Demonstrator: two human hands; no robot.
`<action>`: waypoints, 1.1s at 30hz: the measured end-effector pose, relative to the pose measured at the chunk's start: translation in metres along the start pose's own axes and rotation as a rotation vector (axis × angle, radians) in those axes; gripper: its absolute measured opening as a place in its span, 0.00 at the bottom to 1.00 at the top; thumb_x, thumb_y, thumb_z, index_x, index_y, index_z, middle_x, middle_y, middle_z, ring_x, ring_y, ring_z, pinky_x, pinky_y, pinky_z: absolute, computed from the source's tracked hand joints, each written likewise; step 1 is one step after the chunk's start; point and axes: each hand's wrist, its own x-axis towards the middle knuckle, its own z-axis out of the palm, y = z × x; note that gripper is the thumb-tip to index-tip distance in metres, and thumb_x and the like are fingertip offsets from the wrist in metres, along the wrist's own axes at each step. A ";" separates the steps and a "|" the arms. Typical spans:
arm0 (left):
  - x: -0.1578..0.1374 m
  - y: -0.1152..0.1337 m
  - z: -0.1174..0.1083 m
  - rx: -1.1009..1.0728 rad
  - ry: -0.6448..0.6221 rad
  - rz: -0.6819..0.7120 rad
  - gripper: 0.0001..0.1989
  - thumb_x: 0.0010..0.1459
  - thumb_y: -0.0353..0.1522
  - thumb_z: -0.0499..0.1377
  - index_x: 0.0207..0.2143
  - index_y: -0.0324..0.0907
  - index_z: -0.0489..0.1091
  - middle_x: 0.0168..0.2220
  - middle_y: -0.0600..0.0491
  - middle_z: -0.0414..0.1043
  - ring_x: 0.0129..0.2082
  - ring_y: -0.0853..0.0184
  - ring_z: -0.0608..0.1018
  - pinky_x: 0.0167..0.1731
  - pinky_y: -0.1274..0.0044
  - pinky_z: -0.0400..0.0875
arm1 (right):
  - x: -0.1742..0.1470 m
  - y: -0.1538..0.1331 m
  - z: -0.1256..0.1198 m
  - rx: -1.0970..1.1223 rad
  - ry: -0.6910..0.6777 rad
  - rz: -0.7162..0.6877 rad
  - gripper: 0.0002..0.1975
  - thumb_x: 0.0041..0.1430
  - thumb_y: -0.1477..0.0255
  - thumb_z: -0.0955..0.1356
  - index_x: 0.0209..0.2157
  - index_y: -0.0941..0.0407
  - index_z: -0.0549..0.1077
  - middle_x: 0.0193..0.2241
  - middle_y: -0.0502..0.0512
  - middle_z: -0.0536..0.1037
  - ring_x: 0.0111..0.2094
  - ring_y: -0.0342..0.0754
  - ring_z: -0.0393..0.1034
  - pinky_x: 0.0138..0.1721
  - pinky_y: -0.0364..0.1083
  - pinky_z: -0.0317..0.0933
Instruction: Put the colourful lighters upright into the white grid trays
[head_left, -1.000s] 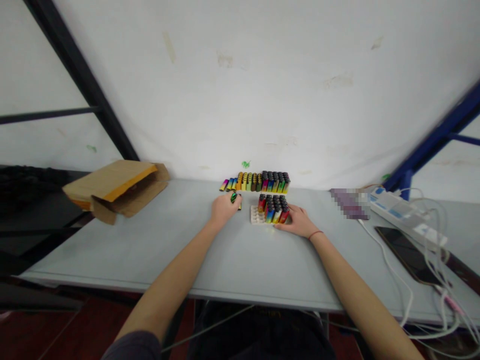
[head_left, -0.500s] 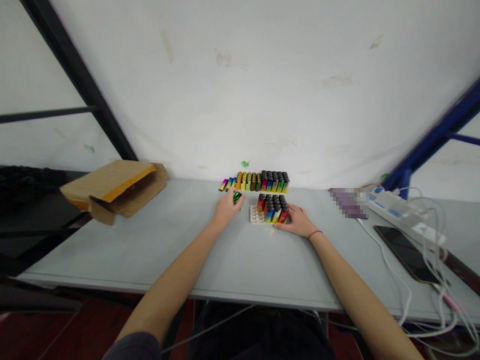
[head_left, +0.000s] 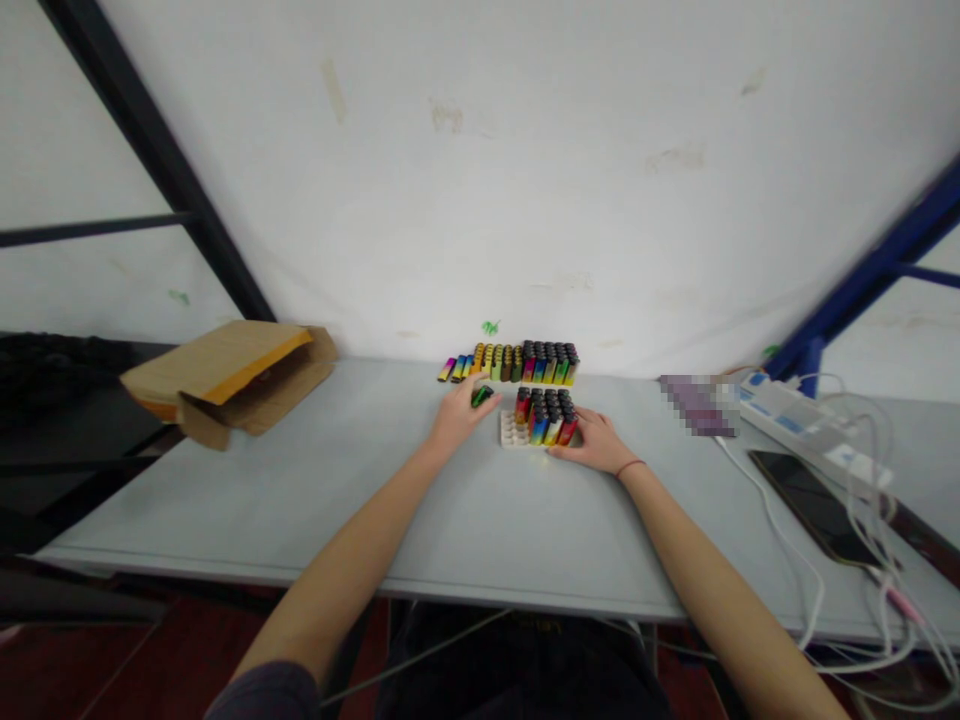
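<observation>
Since the earlier frame, your left hand (head_left: 456, 415) has carried the green lighter (head_left: 481, 396) rightward, from in front of the rear row toward the white tray (head_left: 511, 431); your right hand (head_left: 594, 440) has kept its place.

At the far left of the worktop (head_left: 300, 490), an open cardboard box (head_left: 225, 378) lies on its side, well apart from both hands. Your left hand is closed on the green lighter, pinched at the fingertips and tilted, just left of the tray and near the front of the rear row of lighters (head_left: 517, 362), which stands against the wall (head_left: 480, 180). The white tray sits between your hands; its right part is filled with upright lighters (head_left: 547, 415), while its left cells show bare. Your right hand rests on the worktop, touching the tray's right front corner; its fingers are curled against the tray, and you cannot tell whether they grip it or only steady it. Further right lie a power strip (head_left: 795, 420), a dark phone (head_left: 814, 505) and loose white cables (head_left: 795, 560).
</observation>
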 end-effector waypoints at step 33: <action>-0.015 0.014 0.024 -0.048 -0.101 0.351 0.14 0.69 0.38 0.54 0.47 0.43 0.76 0.45 0.48 0.80 0.46 0.62 0.80 0.51 0.70 0.74 | 0.001 0.001 0.003 0.005 0.017 -0.010 0.39 0.53 0.49 0.72 0.60 0.57 0.70 0.62 0.67 0.70 0.62 0.65 0.64 0.63 0.62 0.55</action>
